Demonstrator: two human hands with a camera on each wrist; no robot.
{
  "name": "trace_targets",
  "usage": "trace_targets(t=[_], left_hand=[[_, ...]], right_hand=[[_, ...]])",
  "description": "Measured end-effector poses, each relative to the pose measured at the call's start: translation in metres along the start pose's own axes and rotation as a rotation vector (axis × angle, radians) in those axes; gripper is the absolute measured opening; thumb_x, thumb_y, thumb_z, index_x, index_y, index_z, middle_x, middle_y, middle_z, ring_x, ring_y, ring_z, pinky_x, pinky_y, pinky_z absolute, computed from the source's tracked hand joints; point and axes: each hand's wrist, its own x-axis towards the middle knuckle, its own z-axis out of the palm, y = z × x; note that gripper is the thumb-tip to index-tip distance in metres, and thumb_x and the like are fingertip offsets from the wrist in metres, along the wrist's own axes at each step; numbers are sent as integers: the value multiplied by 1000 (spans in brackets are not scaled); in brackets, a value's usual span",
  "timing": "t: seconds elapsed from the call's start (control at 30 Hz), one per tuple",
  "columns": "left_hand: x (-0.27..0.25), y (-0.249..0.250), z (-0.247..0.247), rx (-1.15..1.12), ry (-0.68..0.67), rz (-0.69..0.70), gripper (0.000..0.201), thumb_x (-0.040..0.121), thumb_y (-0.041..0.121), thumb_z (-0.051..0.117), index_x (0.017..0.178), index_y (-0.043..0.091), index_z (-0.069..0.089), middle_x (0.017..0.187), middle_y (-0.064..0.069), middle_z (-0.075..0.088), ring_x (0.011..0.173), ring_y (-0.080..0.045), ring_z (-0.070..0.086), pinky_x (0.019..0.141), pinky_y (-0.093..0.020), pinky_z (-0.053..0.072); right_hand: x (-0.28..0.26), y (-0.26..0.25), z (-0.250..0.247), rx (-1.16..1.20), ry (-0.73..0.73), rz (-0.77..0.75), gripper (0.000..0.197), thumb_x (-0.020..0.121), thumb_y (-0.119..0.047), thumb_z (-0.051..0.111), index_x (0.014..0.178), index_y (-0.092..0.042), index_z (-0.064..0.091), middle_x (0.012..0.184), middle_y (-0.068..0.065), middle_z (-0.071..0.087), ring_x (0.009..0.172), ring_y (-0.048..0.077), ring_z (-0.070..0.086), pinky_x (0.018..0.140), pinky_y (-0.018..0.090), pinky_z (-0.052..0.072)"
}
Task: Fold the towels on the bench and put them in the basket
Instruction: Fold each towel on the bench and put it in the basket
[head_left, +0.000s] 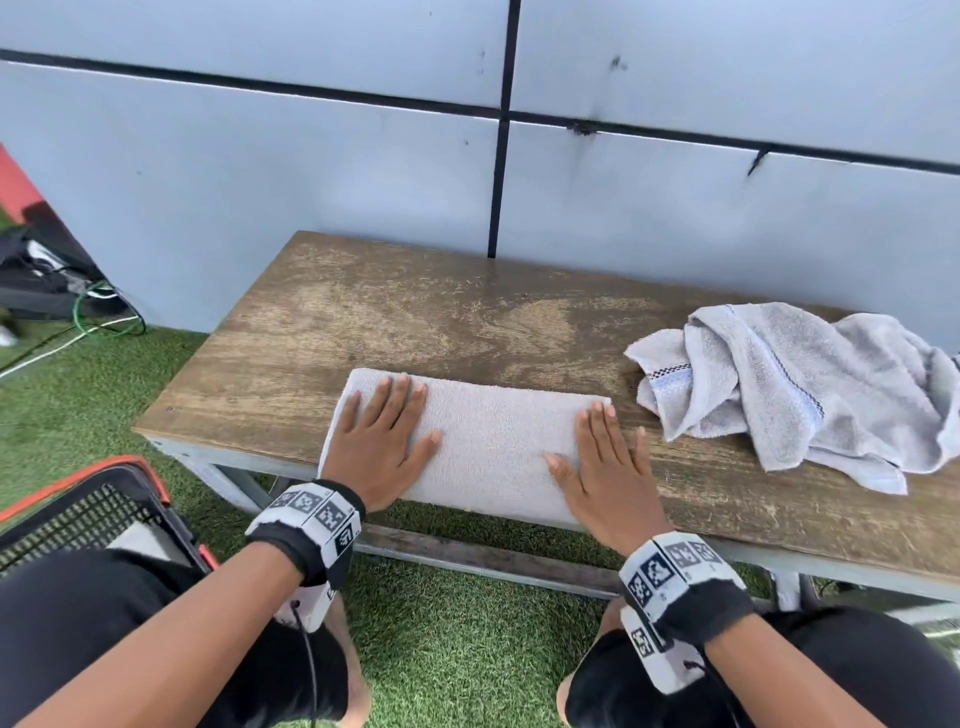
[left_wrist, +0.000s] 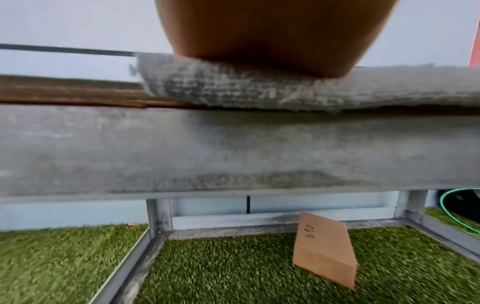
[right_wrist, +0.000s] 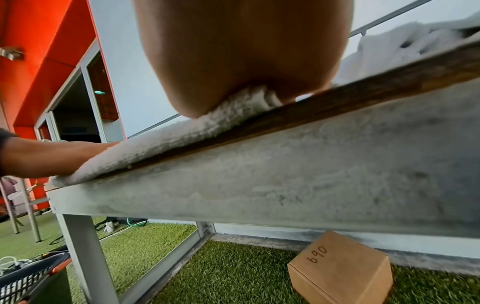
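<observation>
Towel pressed flat on the table (head_left: 395, 306)

The folded towel (head_left: 493, 441) lies long axis left-right at the near edge; left hand (head_left: 382, 447) and right hand (head_left: 605, 467), fingers straight, flatten its ends. The basket (head_left: 83, 512) sits left, nearer the left hand.

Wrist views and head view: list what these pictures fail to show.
- Fingers of both hands: both wrist views, blocked by the palm heels.
- Basket contents: head view, cut off by the frame edge and hidden behind a knee.
- Crumpled towel: right edge cut off in the head view.
- Folded towel layers: hidden under its top surface.
</observation>
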Motion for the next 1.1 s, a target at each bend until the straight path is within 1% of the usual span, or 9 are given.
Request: trace_targets(t=[0.07,0.17,0.23,0.3,0.47,0.6,0.7,0.87,1.1], left_hand=[[10,-5,-6,83,-27,-12,75,83,66,-11,149,31,-7,158,3,-6,145,-17,-10,114,-50,-8],[26,-13,-23,177,-79,-84,68,89,62,-2,149,30,-3,159,-1,-4,145,-25,-7,110,-59,-10],[29,-9,-33,167,-107,-109,61,95,54,10,150,28,4,159,-1,-2,145,-27,-6,110,-60,-11],[26,9,-36,90,-118,-48,55,97,43,17,149,27,8,159,1,0,145,-26,-4,112,-58,-10],[-1,84,-18,-11,-119,323,58,97,46,13,150,26,1,157,0,-6,144,-21,-10,114,-49,-10],[-25,119,4,44,-26,526,70,94,56,18,150,14,11,156,-6,4,145,-23,1,117,-50,4],[-28,119,15,58,29,554,77,90,61,27,148,11,20,155,-8,15,143,-24,13,115,-52,13],[-26,114,17,84,74,585,69,83,53,40,139,13,38,146,-6,40,135,-21,37,109,-46,24],[-28,112,14,-28,153,628,44,82,47,44,119,30,60,127,9,60,120,-13,54,104,-36,31]], right_hand=[[-6,-2,-1,-43,27,-24,82,85,-65,-12,148,-13,-9,156,3,-16,142,19,-19,115,46,-11],[-16,-4,-7,-63,75,-87,84,85,-61,-13,149,-15,14,157,1,13,145,18,5,116,46,-8],[-17,-2,-12,-40,152,-105,76,90,-55,-3,141,-16,37,146,-1,40,138,17,30,117,43,-2],[-10,4,-20,1,276,-77,66,93,-49,6,127,-19,53,128,-5,56,123,15,47,112,39,4],[18,24,-44,56,196,29,41,98,-34,25,130,-23,50,129,-5,51,126,18,39,106,41,21],[34,31,-47,66,94,67,39,98,-36,32,131,-26,50,131,-3,50,130,22,35,108,46,22],[40,31,-45,27,34,74,40,98,-37,31,131,-29,50,130,-1,46,128,24,33,106,47,23],[40,30,-42,-22,86,51,34,96,-38,37,123,-29,56,126,-1,49,127,23,35,102,45,24],[37,33,-39,62,136,71,28,92,-41,45,111,-26,60,119,-4,53,127,21,37,104,44,23]])
